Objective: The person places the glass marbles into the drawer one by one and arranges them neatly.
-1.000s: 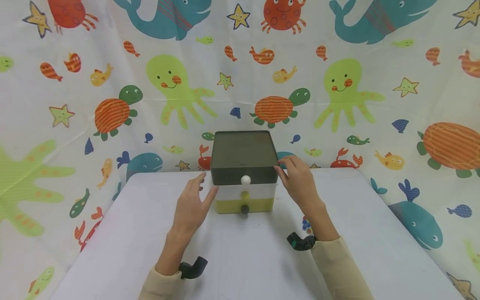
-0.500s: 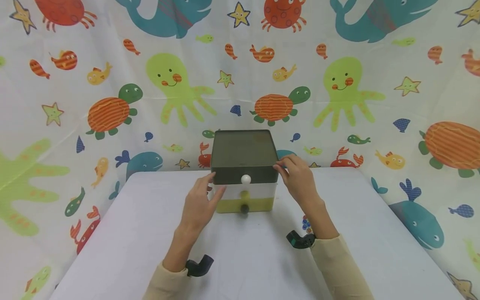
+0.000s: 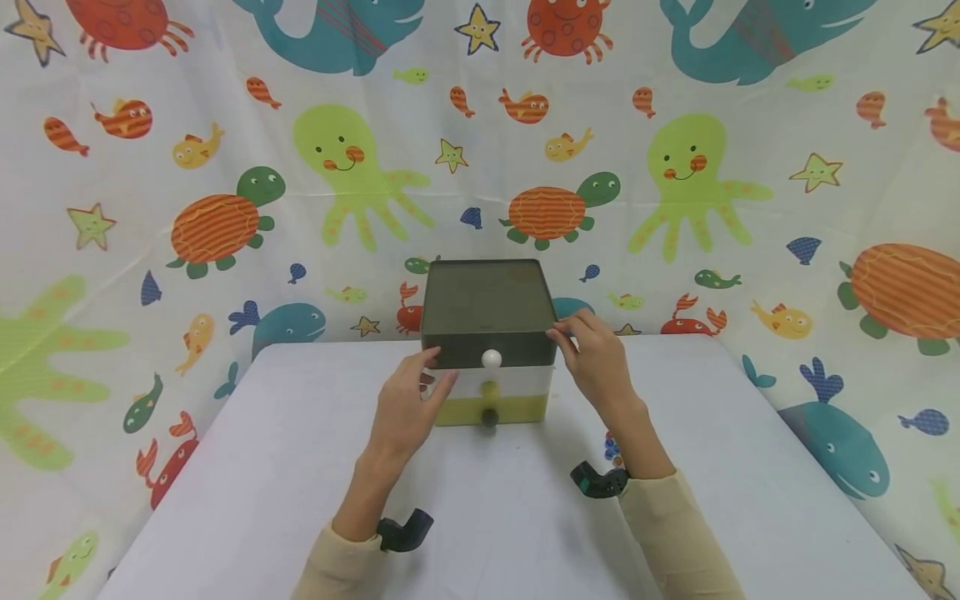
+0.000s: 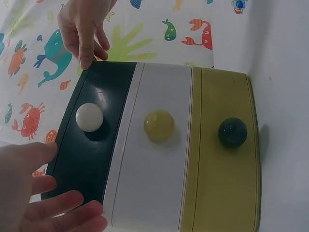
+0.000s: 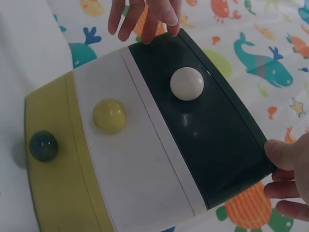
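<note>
A small three-tier drawer box [image 3: 487,296] stands on the white table. Its front has a dark green top drawer [image 4: 106,164], a white middle one [image 5: 140,179] and a yellow-green bottom one [image 4: 217,193], each with a round knob. At the top tier's right front corner, my right hand [image 3: 597,358] pinches the edge, its thumb on the front and the other fingers round the side. My left hand [image 3: 405,400] is at the left front corner with fingers spread and relaxed. Its fingertips reach the dark green tier's left end; firm contact is hard to tell.
Behind the table [image 3: 285,433] hangs a white curtain [image 3: 480,108] printed with sea animals. A small blue and orange patch [image 3: 611,446] shows on the table beside my right wrist. Both wrists carry black cameras.
My left hand has moved right and slightly forward, up to the box's left front corner. My right hand has stayed at the right corner, and the box has kept its place.
</note>
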A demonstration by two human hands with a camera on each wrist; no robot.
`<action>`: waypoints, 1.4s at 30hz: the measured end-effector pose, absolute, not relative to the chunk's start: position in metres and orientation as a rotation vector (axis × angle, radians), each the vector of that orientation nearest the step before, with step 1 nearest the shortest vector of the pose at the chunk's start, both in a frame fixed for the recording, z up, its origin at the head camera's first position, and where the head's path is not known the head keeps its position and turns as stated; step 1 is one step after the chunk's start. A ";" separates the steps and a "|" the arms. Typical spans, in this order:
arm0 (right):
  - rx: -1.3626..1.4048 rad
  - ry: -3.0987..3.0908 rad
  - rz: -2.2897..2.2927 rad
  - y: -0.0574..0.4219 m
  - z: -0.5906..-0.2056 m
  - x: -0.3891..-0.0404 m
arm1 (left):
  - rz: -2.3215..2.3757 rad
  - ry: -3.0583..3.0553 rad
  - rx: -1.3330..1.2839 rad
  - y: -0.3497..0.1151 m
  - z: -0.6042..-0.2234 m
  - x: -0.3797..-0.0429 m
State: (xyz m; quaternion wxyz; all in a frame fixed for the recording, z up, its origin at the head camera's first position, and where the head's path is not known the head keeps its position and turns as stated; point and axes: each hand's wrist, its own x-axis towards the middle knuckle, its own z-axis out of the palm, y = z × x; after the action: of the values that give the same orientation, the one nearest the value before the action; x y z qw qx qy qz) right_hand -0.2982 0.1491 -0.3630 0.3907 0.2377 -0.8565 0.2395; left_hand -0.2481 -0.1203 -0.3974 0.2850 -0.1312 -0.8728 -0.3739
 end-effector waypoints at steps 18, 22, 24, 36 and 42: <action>0.582 -2.183 0.672 0.150 -0.366 -0.297 | -0.982 -2.357 -0.438 -0.102 -0.391 -0.251; 0.573 -2.189 0.683 0.149 -0.366 -0.297 | -0.987 -2.364 -0.450 -0.097 -0.390 -0.252; 0.574 -2.188 0.685 0.150 -0.366 -0.297 | -0.989 -2.365 -0.458 -0.095 -0.390 -0.252; 0.591 -2.153 0.682 0.151 -0.367 -0.298 | -1.007 -2.357 -0.508 -0.082 -0.390 -0.256; 0.587 -2.162 0.683 0.152 -0.369 -0.299 | -1.009 -2.347 -0.528 -0.076 -0.389 -0.256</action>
State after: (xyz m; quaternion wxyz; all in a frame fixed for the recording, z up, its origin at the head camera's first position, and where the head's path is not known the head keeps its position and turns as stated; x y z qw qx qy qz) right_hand -0.2990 0.1519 -0.3686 0.3893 0.2310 -0.8502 0.2688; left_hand -0.2558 -0.0761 -0.3894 0.2633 -0.1954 -0.8679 -0.3731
